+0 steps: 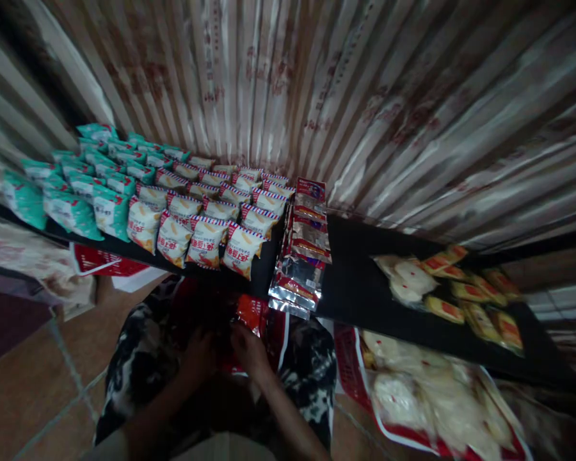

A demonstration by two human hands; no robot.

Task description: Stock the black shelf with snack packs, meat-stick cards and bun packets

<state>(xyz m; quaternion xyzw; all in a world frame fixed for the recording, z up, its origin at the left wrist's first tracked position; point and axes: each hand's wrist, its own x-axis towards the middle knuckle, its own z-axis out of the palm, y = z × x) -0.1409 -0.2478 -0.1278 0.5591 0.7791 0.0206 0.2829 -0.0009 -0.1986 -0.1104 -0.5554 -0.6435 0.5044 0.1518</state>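
A red bag (277, 339) with a pale border lies across my lap, deep in shadow. My left hand (200, 353) is closed at its near side; the fingertips are dim. Close beside it, my right hand (247, 346) has its fingers curled on the bag. A bright orange-red packet (249, 314) shows just beyond the right fingers. Whether it is loose or inside the bag I cannot tell. On the black shelf (360, 275) ahead, a stack of silver and red flat packets (307, 250) reaches the front edge, above my right hand.
Rows of teal snack bags (110, 208) and white snack bags (204, 240) stand on the shelf's left part. Yellow packets (444, 309) and a clear bag of pale rounds (408, 282) lie at right. Below, a red bag of pale packets (427, 390) sits near the tiled floor (38, 390).
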